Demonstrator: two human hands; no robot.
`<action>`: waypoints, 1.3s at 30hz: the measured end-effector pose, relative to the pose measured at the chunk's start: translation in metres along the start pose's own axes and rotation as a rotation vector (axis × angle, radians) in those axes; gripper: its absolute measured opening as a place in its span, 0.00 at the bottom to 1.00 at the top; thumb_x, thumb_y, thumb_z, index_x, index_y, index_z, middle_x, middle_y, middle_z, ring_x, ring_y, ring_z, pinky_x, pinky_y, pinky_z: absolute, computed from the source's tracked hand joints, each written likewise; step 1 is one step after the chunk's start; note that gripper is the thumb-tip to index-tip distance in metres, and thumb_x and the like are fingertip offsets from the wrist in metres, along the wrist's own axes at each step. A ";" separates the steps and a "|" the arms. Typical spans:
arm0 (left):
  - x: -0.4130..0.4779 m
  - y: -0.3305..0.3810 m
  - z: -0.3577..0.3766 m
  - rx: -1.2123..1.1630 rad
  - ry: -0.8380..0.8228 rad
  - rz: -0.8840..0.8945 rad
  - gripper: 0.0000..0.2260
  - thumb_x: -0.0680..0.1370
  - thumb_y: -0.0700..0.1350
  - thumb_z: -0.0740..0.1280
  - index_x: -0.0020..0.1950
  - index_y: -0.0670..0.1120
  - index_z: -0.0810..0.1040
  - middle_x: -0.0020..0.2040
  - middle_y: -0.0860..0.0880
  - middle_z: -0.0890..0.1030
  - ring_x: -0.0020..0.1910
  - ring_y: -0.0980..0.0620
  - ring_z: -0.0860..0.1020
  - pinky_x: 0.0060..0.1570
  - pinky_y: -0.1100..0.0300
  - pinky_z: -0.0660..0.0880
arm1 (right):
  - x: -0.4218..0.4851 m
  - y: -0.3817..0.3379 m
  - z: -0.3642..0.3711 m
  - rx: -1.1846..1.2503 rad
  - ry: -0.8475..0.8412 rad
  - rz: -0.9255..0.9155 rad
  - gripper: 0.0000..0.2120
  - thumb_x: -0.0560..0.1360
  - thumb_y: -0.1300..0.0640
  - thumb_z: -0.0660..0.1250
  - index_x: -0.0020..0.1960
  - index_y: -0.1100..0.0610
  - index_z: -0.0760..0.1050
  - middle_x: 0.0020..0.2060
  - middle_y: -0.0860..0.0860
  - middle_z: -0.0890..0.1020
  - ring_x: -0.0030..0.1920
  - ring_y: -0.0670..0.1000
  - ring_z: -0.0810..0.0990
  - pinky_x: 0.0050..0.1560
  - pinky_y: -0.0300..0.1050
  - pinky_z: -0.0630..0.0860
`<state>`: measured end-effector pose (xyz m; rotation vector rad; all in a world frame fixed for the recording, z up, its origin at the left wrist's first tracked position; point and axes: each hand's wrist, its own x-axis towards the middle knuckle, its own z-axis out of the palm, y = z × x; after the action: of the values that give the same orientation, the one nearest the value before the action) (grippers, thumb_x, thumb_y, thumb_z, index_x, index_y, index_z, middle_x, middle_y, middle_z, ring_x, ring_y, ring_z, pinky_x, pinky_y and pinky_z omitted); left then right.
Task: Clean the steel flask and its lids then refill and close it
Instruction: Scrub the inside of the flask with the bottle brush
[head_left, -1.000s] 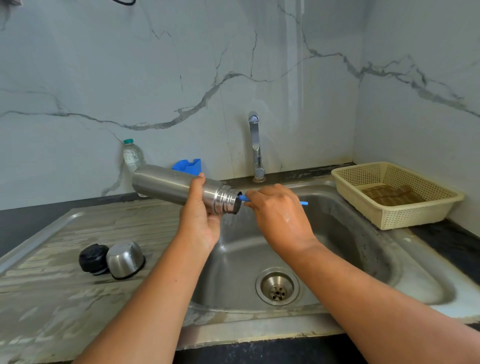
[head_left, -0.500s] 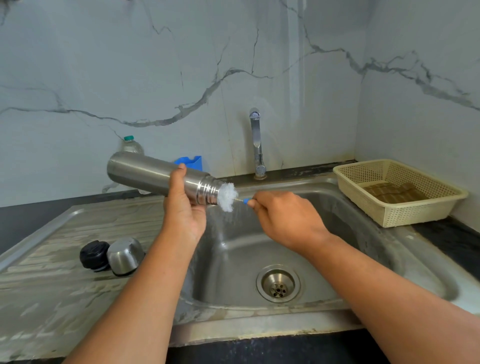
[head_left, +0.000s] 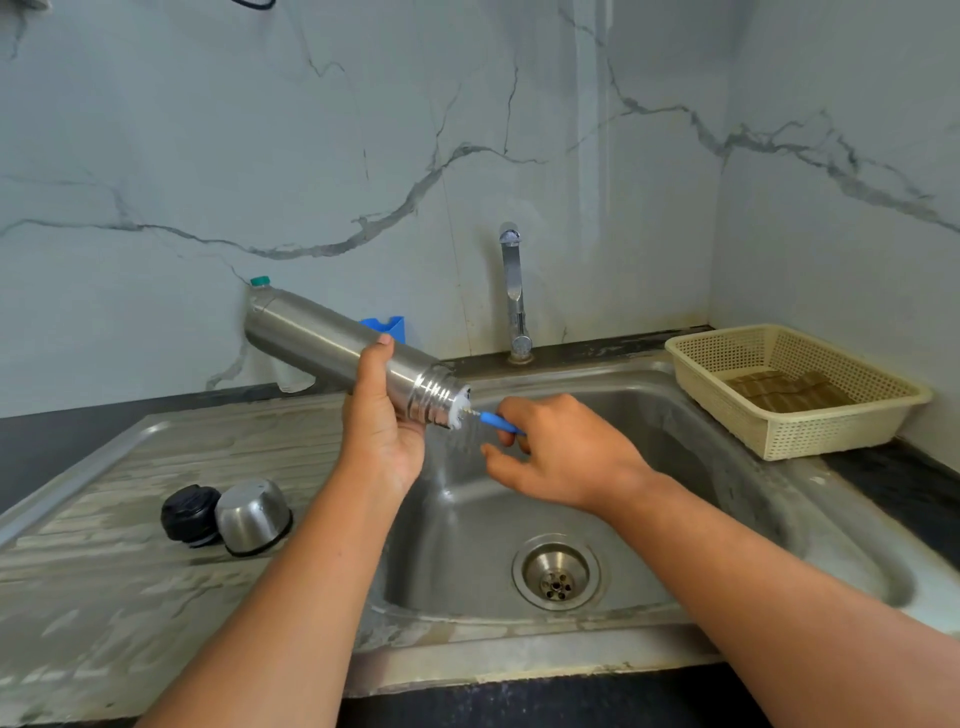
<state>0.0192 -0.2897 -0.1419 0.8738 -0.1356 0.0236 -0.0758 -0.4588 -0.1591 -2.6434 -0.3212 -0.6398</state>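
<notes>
Scrubbing stage, seen from the head camera. Pressed stainless-steel sink basin, smooth and wet, adjoins the streaked steel draining bench on its left. Above the basin's left rim is the brushed-steel cylindrical flask, held with its threaded mouth tilted down toward the bowl. The left hand bears it, the grip wrapped round the body just behind the threads with the thumb laid on top. The right hand has a narrow grip, thumb and forefinger pinching the thin blue plastic handle of the bottle brush while the other fingers spread loosely. The domed steel cup lid lies touching the black ribbed plastic stopper on the bench, well apart from the flask.

Change: half a second ago the white bristle head stood clear outside the mouth; now it is mostly back inside, only a fringe showing, and the flask slopes more steeply. This suggests another in-and-out stroke, so the interior cleaning appears unfinished, with both lids, rinsing, refilling and closing left to do.
</notes>
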 end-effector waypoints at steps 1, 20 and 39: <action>0.003 0.002 -0.002 -0.036 0.005 0.005 0.23 0.73 0.53 0.76 0.65 0.46 0.77 0.54 0.43 0.80 0.47 0.47 0.82 0.44 0.53 0.82 | -0.001 0.004 -0.002 -0.016 -0.005 0.006 0.11 0.76 0.44 0.67 0.43 0.51 0.72 0.29 0.46 0.73 0.29 0.48 0.73 0.31 0.46 0.73; 0.010 0.007 -0.008 -0.050 0.036 0.010 0.17 0.78 0.50 0.73 0.63 0.45 0.78 0.48 0.46 0.83 0.43 0.50 0.85 0.42 0.54 0.82 | 0.003 -0.001 0.003 0.076 0.056 0.024 0.15 0.85 0.48 0.55 0.49 0.52 0.76 0.39 0.46 0.76 0.40 0.50 0.76 0.41 0.52 0.76; 0.007 -0.011 0.004 -0.051 0.120 -0.034 0.21 0.75 0.48 0.77 0.66 0.43 0.78 0.53 0.45 0.83 0.50 0.47 0.85 0.52 0.48 0.84 | 0.009 0.004 0.006 -0.002 0.322 0.127 0.07 0.81 0.54 0.69 0.51 0.55 0.84 0.39 0.53 0.83 0.46 0.53 0.73 0.47 0.53 0.76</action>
<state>0.0268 -0.2999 -0.1465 0.8218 -0.0093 0.0405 -0.0644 -0.4580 -0.1613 -2.4840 -0.0590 -1.0028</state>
